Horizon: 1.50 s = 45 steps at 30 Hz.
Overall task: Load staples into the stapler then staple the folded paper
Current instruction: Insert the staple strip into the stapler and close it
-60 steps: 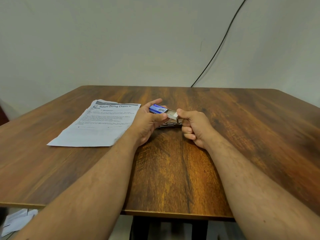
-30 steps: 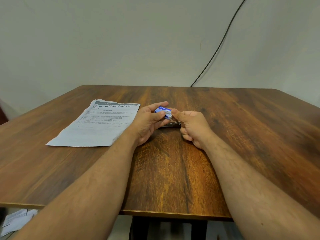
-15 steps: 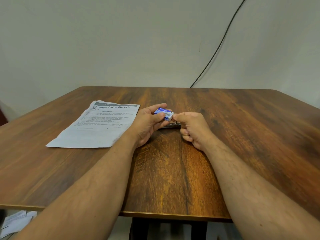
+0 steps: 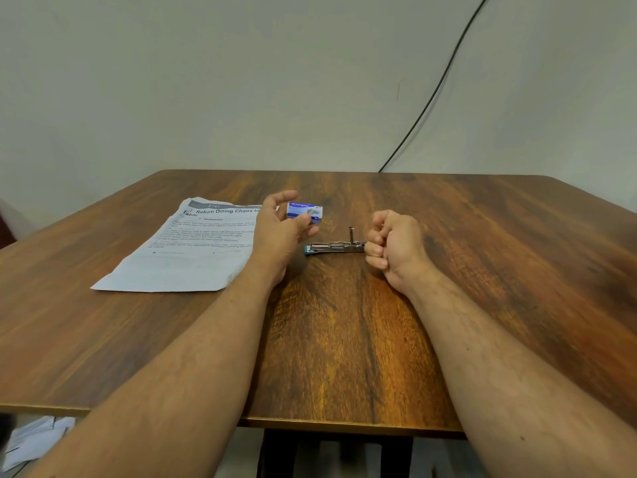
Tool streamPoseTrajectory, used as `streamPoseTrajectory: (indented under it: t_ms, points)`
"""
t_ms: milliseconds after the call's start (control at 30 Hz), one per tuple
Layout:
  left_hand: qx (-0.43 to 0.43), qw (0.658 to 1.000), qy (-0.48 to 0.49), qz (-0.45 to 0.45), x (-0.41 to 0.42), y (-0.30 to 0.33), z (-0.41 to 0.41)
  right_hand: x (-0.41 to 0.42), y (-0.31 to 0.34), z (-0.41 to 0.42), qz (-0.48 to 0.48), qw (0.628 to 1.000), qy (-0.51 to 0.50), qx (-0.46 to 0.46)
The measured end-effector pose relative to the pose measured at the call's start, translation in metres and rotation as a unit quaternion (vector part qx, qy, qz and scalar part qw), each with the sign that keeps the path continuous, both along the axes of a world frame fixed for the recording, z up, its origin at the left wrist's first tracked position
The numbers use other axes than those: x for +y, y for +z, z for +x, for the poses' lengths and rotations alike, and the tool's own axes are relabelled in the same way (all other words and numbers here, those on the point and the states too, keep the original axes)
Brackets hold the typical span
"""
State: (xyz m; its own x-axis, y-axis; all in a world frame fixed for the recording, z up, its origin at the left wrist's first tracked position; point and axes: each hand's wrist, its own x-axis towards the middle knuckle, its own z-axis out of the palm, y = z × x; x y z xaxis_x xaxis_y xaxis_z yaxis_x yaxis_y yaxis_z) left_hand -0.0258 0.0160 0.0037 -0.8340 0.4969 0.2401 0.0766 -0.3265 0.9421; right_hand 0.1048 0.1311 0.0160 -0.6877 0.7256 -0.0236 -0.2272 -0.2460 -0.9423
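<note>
Setting: plain pale wall [image 4: 241, 81] behind a dark brown wood-grain tabletop [image 4: 344, 339], seen from the head view looking forward and down.
Left hand: the left hand [image 4: 281, 229] is raised over the tabletop, its grip pinching a small blue-and-white cardboard staple box [image 4: 305, 211] between thumb and fingers; the forefinger curls above the box.
Right hand: the right hand [image 4: 393, 243] rests on the tabletop just right of the stapler, fingers curled tight into a fist; whether that grip pinches anything inside cannot be told.
Stapler: a slim silver metal stapler with a light blue end cap [image 4: 334, 247] lies flat near the tabletop's middle, between the two hands, its right end touching or just beside the right knuckles. A thin metal part stands upright from it near that end.
Change from half a second ago: the hands were together then, both on the box and covering most of the stapler. They have now drawn apart, the box has gone up and to the left with the left hand, and the stapler shows along nearly its full length.
Paper: a white printed sheet headed "Return Dining Chairs" [image 4: 193, 250] lies flat on the left of the tabletop; the left wrist hides its right edge.
Around: a thin black cable [image 4: 437, 84] runs down the wall to the tabletop's far edge; loose white papers [image 4: 31, 439] lie on the floor at lower left.
</note>
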Motion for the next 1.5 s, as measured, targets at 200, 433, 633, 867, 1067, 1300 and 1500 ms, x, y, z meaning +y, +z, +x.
streamPoseTrajectory:
  t_ms: [200, 433, 633, 867, 1067, 1300, 1500]
  points:
    - [0.039, 0.991, 0.08, -0.097, 0.005, -0.009, -0.007, -0.005, 0.0, -0.006, 0.032, 0.999, -0.021, 0.012]
    - [0.106, 0.962, 0.165, -0.191, 0.008, -0.011, -0.008, -0.004, -0.003, -0.012, 0.057, 0.998, -0.025, -0.013]
    - [0.138, 0.948, 0.166, -0.235, 0.01, -0.01, -0.005, -0.004, -0.003, -0.011, 0.077, 0.995, -0.034, -0.049]
    - [0.179, 0.949, 0.155, -0.21, 0.012, -0.01, -0.003, -0.005, -0.003, -0.008, 0.104, 0.993, -0.002, -0.063]
    - [0.207, 0.932, 0.137, -0.264, 0.013, -0.011, -0.003, -0.003, -0.004, -0.006, 0.1, 0.994, -0.004, -0.054]
    - [0.269, 0.892, 0.083, -0.355, 0.015, -0.011, -0.002, 0.0, -0.004, -0.008, 0.087, 0.993, 0.001, -0.076]
    - [0.358, 0.915, 0.06, -0.177, 0.006, -0.004, 0.012, 0.001, -0.001, -0.004, 0.025, 0.999, 0.028, -0.028]
